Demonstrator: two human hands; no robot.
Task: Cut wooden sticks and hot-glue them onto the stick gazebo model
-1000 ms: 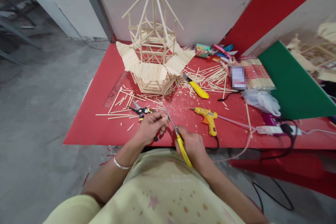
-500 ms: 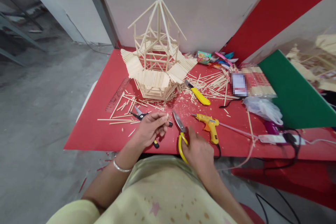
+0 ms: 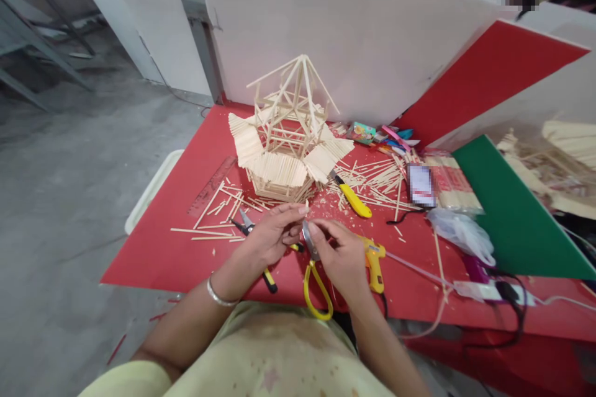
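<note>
My left hand (image 3: 274, 234) pinches a small pale stick piece (image 3: 307, 206) between thumb and fingers. My right hand (image 3: 343, 254) grips yellow-handled scissors (image 3: 309, 243) by the metal blades, its thumb lying on them. The scissors' handles hang down towards my body, and the blade tip is close to my left fingers. Beyond both hands stands a wooden stick model (image 3: 284, 167), a pointed open frame over a slatted base. Black-and-yellow pliers or cutters (image 3: 269, 280) lie partly beneath my left hand. My right hand covers the nozzle of a yellow glue gun (image 3: 375, 270).
A yellow utility knife (image 3: 354, 200) lies right of the model, near loose sticks (image 3: 377, 180). On the left is a clear ruler (image 3: 212, 186). A plastic bag (image 3: 460, 232), a power strip (image 3: 475, 289) and cables occupy the right side of the red table (image 3: 153, 260).
My right hand has moved up and left, shifting its hold from near the scissors' handles to the blades. The scissors have come close to my left hand. The view has tilted up.
</note>
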